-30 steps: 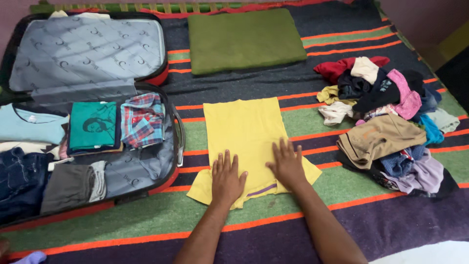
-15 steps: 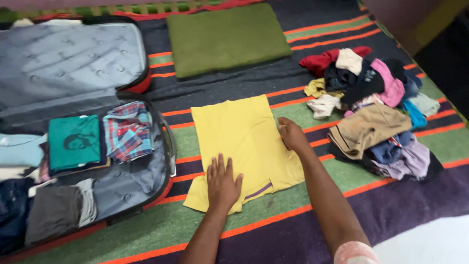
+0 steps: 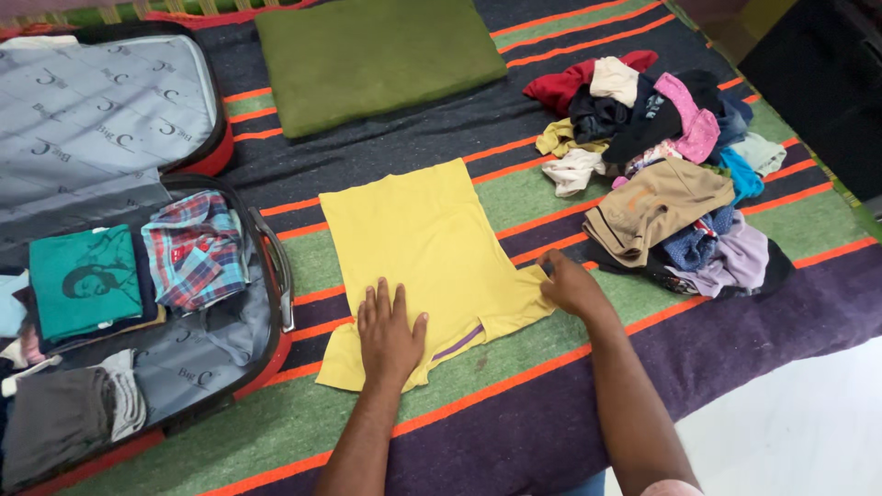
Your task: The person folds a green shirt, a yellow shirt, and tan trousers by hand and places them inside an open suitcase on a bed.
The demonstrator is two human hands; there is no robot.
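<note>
Flat, left hand (image 3: pixel 388 332) fingers spread on yellow shirt (image 3: pixel 418 248), right hand (image 3: pixel 571 285) pinching its sleeve.

Two bare forearms in view, no sleeves along their length. Left hand (image 3: pixel 390 332): bare, no glove, no ring or watch showing, wrist bare too. Right hand (image 3: pixel 571 287): bare, no glove, nothing on wrist. Right arm: sliver of pale pink cloth with faint pattern at bottom edge of frame, near elbow, likely sleeve hem. Left arm: no cloth showing anywhere up to frame edge.
</note>
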